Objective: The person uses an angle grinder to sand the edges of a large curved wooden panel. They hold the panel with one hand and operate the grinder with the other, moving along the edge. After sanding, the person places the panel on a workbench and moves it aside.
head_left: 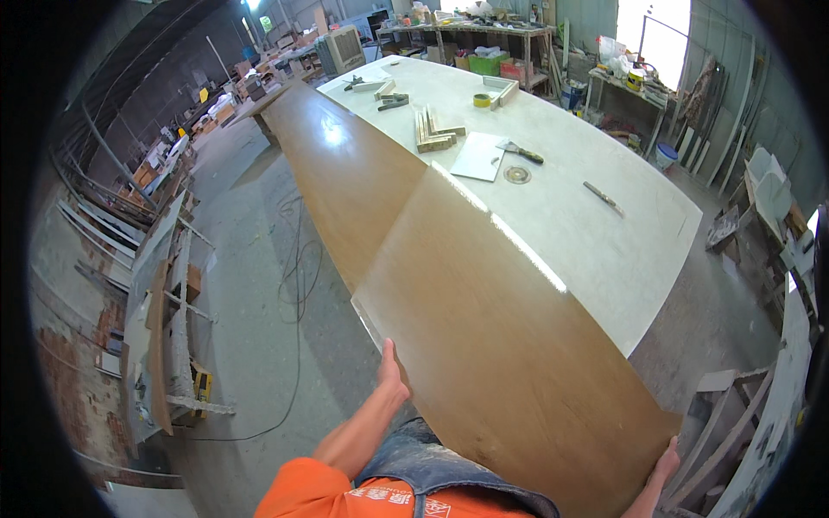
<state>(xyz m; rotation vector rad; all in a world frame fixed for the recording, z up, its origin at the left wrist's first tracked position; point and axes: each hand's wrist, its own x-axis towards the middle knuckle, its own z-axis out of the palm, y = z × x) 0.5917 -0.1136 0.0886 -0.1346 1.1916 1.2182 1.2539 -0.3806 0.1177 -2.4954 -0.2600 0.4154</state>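
A large brown board [484,345] stretches in front of me, its edges streaked with white. My left hand [393,377] grips its left edge, thumb on top and the other fingers hidden beneath. On the opposite edge, near the closest right corner, my right hand [663,466] holds on with its fingers partly out of sight. The far end of this board overlaps a second brown board [345,164], which runs along the left side of a big white tabletop [596,250].
On the tabletop lie a putty knife [522,154], a white square plate [477,158], a round disc [517,175], yellow tape [481,100], L-shaped wooden pieces [436,132] and a slim tool [603,198]. A cable [299,328] trails across the floor at left. Wooden frames [725,414] stand at right.
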